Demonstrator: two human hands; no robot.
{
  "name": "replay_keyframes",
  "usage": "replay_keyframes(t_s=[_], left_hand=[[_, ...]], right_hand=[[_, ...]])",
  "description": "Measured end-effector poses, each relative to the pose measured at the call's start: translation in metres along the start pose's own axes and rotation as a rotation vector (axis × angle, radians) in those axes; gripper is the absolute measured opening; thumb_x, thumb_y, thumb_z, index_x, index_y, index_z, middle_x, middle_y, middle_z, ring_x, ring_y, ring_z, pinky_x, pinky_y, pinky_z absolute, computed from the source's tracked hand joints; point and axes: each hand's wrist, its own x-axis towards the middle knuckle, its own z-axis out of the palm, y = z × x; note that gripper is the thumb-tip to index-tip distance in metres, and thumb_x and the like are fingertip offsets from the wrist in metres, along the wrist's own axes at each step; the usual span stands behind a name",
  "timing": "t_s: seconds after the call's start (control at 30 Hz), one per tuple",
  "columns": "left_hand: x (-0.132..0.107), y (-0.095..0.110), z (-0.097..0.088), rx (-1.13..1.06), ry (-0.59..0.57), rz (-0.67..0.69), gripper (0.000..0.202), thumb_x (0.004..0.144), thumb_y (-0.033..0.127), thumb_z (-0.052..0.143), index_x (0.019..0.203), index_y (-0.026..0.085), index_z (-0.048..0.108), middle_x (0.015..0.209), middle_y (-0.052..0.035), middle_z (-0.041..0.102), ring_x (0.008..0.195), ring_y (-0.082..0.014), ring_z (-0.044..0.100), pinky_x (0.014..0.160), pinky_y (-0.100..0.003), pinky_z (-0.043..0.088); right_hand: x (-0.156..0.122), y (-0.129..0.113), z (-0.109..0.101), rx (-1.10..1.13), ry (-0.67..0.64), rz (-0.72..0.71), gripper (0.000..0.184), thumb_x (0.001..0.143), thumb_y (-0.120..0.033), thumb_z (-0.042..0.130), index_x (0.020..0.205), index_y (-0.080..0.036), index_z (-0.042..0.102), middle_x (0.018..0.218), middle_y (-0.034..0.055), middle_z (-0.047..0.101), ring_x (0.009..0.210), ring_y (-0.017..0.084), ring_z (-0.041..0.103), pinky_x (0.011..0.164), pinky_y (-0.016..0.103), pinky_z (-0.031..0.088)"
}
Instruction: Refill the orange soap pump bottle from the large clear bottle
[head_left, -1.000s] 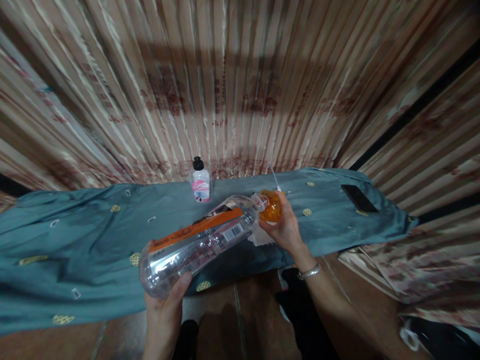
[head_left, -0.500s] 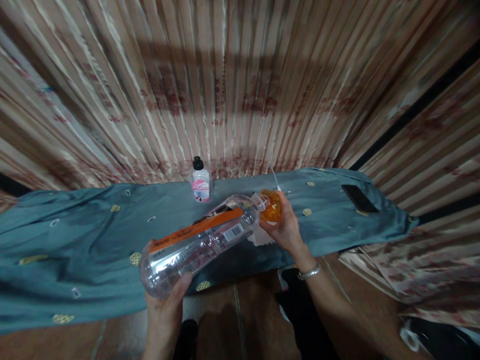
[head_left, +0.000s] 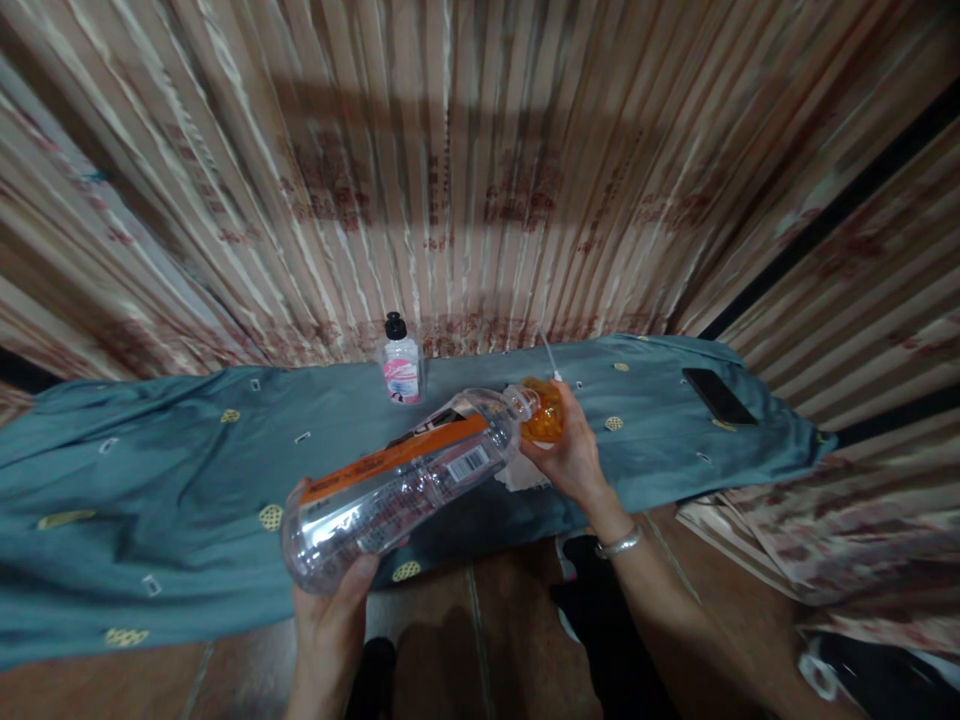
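Observation:
My left hand [head_left: 330,620] grips the base of a large clear plastic bottle [head_left: 397,485] with an orange label, held tipped with its neck pointing up and right. The bottle's mouth meets a small orange container [head_left: 541,412], which my right hand [head_left: 574,455] holds closed around it from below. A thin white stick [head_left: 550,355] rises just behind the orange container. Both hands hover over the near edge of a table covered in a teal cloth [head_left: 150,470]. A white crumpled paper [head_left: 517,472] lies under the right hand.
A small white bottle [head_left: 401,362] with a black cap and pink label stands at the back of the table. A black phone [head_left: 718,395] lies at the right end. Striped curtains [head_left: 480,170] hang behind and to the right. Brown tiled floor [head_left: 480,640] lies below.

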Motion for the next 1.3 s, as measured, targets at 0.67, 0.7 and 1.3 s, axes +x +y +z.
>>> replay_keyframes(t_s=[0.67,0.7,1.3], left_hand=[[-0.002,0.005,0.002,0.012,-0.017,-0.052,0.095,0.064,0.038,0.097,0.148,0.032,0.053,0.111,-0.0037,0.071,0.066,-0.0139,0.065,0.060,-0.028,0.059],[-0.002,0.005,0.002,0.018,-0.016,-0.060,0.095,0.064,0.039,0.097,0.147,0.032,0.054,0.111,-0.0033,0.071,0.067,-0.0141,0.065,0.061,-0.028,0.059],[-0.003,0.009,0.003,0.014,0.017,-0.104,0.097,0.056,0.039,0.101,0.143,0.035,0.058,0.115,-0.0020,0.072,0.080,-0.0184,0.071,0.066,-0.028,0.064]], right_hand=[[0.000,0.003,0.000,0.002,-0.014,0.000,0.094,0.080,-0.039,0.083,0.159,-0.022,0.035,0.150,0.0186,0.061,0.143,0.036,0.058,0.118,0.059,0.050],[0.000,0.002,0.000,0.002,-0.018,0.005,0.094,0.080,-0.039,0.084,0.159,-0.022,0.035,0.150,0.0186,0.061,0.143,0.036,0.058,0.119,0.059,0.050],[0.000,0.004,-0.002,0.003,-0.019,0.001,0.094,0.078,-0.040,0.085,0.157,-0.022,0.036,0.149,0.0176,0.062,0.141,0.037,0.060,0.117,0.059,0.052]])
